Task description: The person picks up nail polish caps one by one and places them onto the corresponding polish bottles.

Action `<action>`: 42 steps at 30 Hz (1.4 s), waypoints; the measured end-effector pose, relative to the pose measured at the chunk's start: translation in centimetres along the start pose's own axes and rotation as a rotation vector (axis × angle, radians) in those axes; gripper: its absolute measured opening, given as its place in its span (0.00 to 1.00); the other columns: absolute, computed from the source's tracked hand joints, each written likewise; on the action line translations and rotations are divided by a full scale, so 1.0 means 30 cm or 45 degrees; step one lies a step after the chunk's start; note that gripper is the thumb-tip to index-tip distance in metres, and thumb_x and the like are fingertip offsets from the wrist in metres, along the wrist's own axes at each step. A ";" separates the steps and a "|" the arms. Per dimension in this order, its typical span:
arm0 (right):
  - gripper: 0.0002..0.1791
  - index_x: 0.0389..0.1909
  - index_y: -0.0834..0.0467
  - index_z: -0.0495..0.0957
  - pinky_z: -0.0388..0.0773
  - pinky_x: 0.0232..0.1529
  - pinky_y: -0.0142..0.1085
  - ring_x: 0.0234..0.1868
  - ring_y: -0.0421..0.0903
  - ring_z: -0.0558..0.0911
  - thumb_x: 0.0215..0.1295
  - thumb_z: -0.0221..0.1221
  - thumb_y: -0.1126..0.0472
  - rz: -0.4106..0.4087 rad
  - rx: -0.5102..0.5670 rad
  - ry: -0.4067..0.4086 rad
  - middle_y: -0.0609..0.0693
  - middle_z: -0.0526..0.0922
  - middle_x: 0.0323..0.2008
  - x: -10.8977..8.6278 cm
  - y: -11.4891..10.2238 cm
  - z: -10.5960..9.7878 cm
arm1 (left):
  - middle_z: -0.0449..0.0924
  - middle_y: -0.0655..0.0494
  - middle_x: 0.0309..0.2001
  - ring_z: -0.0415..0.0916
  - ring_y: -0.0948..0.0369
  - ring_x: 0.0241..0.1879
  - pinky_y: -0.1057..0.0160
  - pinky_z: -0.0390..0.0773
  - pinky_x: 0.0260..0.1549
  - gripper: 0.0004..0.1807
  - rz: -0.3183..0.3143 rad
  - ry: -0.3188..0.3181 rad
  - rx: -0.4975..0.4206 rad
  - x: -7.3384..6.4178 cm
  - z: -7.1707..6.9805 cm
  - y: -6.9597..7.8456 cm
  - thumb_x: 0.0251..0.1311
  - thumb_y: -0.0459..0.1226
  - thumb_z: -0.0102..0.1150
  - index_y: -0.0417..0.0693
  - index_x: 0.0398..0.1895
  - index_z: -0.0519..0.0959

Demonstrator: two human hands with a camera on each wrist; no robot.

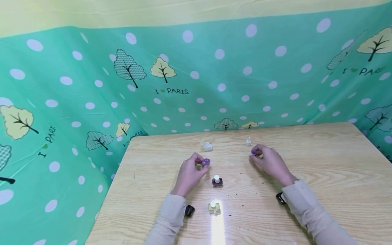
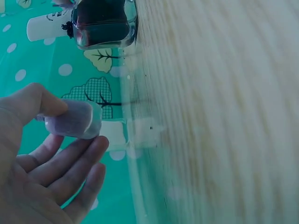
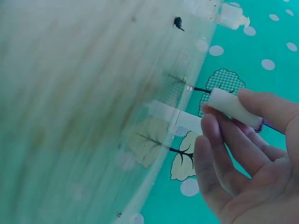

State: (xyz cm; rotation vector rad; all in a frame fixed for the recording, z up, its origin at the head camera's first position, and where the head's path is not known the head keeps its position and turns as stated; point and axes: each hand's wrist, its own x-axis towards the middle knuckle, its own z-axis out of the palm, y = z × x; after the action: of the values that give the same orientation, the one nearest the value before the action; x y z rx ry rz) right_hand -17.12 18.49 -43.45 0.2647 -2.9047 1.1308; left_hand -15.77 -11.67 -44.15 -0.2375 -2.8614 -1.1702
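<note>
My left hand pinches a small purple nail polish bottle between thumb and fingers; in the left wrist view the bottle is tipped, its neck partly behind the thumb. Well to the right, my right hand holds a white nail polish cap by thumb and fingertips, with purple at its end. The bottle and this cap are apart. Just beyond the left hand stands an uncapped white polish bottle. A second white cap stands upright beyond the right hand, its brush pointing up.
A capped dark red polish bottle stands between the hands, nearer me. Closer still is a capped pale yellow bottle. Dark specks dot the wooden table. A green patterned curtain hangs behind the table's far edge.
</note>
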 end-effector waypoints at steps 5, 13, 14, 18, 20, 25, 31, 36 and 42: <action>0.08 0.40 0.62 0.79 0.84 0.40 0.44 0.36 0.49 0.84 0.66 0.64 0.62 -0.031 0.032 0.070 0.54 0.85 0.35 -0.006 -0.007 0.002 | 0.86 0.56 0.42 0.83 0.57 0.45 0.55 0.82 0.50 0.13 0.021 0.013 -0.033 -0.011 -0.011 0.007 0.55 0.37 0.68 0.51 0.42 0.77; 0.09 0.39 0.61 0.81 0.81 0.34 0.33 0.32 0.43 0.81 0.63 0.66 0.60 -0.052 0.041 0.103 0.50 0.84 0.32 -0.017 -0.012 -0.001 | 0.84 0.56 0.40 0.82 0.59 0.42 0.57 0.84 0.47 0.13 0.054 0.021 -0.112 -0.022 -0.029 0.017 0.55 0.34 0.68 0.49 0.42 0.77; 0.09 0.39 0.61 0.81 0.81 0.33 0.32 0.32 0.43 0.81 0.63 0.66 0.60 -0.050 0.040 0.109 0.50 0.84 0.31 -0.019 -0.014 -0.002 | 0.84 0.56 0.39 0.82 0.59 0.42 0.58 0.84 0.46 0.12 0.060 0.020 -0.119 -0.024 -0.031 0.019 0.56 0.34 0.68 0.48 0.42 0.77; 0.10 0.39 0.61 0.82 0.79 0.31 0.30 0.31 0.43 0.81 0.62 0.67 0.59 -0.052 0.035 0.129 0.50 0.85 0.31 -0.028 -0.025 -0.008 | 0.84 0.57 0.39 0.82 0.60 0.42 0.61 0.84 0.45 0.12 0.082 0.027 -0.123 -0.031 -0.040 0.027 0.55 0.34 0.67 0.48 0.42 0.77; 0.12 0.41 0.62 0.83 0.80 0.31 0.30 0.31 0.43 0.81 0.62 0.67 0.59 -0.060 0.030 0.130 0.51 0.86 0.32 -0.035 -0.034 -0.013 | 0.84 0.57 0.39 0.82 0.61 0.41 0.62 0.84 0.44 0.12 0.098 0.037 -0.127 -0.034 -0.041 0.030 0.55 0.34 0.67 0.48 0.42 0.77; 0.14 0.45 0.62 0.85 0.80 0.30 0.32 0.31 0.43 0.82 0.62 0.67 0.58 -0.066 -0.009 0.173 0.52 0.88 0.34 -0.059 -0.063 -0.029 | 0.85 0.56 0.39 0.82 0.61 0.41 0.63 0.83 0.44 0.13 0.174 0.054 -0.119 -0.039 -0.040 0.041 0.56 0.35 0.67 0.47 0.43 0.77; 0.11 0.41 0.60 0.87 0.80 0.31 0.32 0.31 0.42 0.81 0.62 0.67 0.58 -0.146 -0.035 0.193 0.50 0.87 0.33 -0.078 -0.102 -0.035 | 0.86 0.59 0.38 0.82 0.62 0.40 0.58 0.83 0.43 0.13 0.249 0.085 -0.089 -0.058 -0.048 0.056 0.56 0.36 0.69 0.49 0.44 0.80; 0.09 0.41 0.59 0.87 0.81 0.34 0.35 0.33 0.41 0.79 0.63 0.66 0.60 -0.248 -0.072 0.186 0.48 0.84 0.34 -0.092 -0.131 -0.035 | 0.86 0.62 0.38 0.81 0.63 0.40 0.54 0.83 0.41 0.13 0.301 0.110 -0.079 -0.071 -0.056 0.068 0.55 0.36 0.69 0.52 0.45 0.82; 0.10 0.45 0.55 0.87 0.74 0.29 0.32 0.32 0.39 0.73 0.65 0.65 0.58 -0.344 -0.078 0.149 0.41 0.78 0.35 -0.111 -0.165 -0.044 | 0.86 0.61 0.39 0.81 0.66 0.38 0.63 0.82 0.41 0.15 0.426 0.188 -0.007 -0.074 -0.066 0.084 0.53 0.35 0.71 0.50 0.45 0.83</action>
State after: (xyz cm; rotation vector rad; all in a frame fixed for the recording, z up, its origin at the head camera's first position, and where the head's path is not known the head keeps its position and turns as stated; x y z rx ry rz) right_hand -13.12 16.28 -39.40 0.5502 -2.6925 0.9779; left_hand -13.23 -11.56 -41.20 -0.5777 -2.5620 -1.0793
